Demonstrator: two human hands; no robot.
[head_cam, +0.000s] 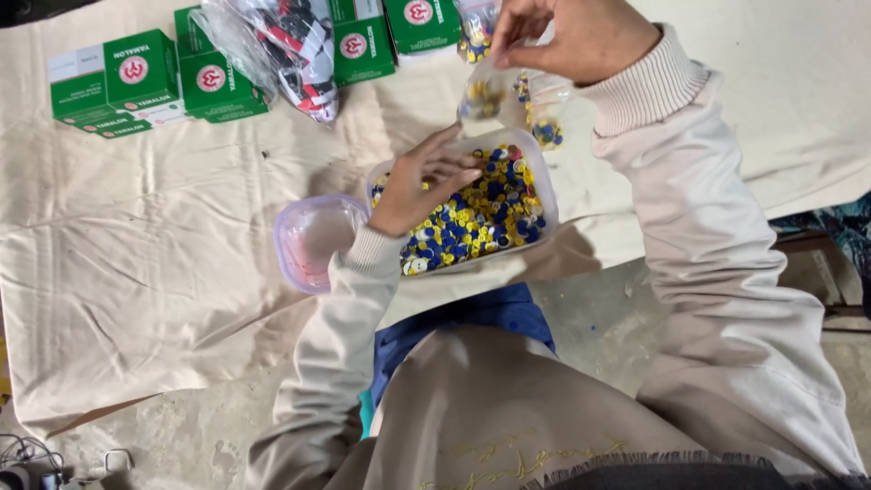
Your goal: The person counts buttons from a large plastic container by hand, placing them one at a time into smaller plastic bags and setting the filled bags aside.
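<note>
A creased cream cloth (163,272) is spread over the bare concrete floor (599,318). Lying on the cloth: green cardboard boxes (136,82) along the far edge, a clear bag of red, white and black items (290,45), a clear tub of blue and yellow discs (481,213) and an empty pink-tinted tub (313,238) touching it.

Both arms are covered by long sleeves of a pale beige, smooth fabric, each ending in a ribbed knit cuff of the same light tone at the wrist. The left hand (419,186) and right hand (581,38) are bare, without rings or gloves. Lower down, a blue garment shows beneath a beige cloth with thin gold embroidery and a dark fringed hem.
</note>
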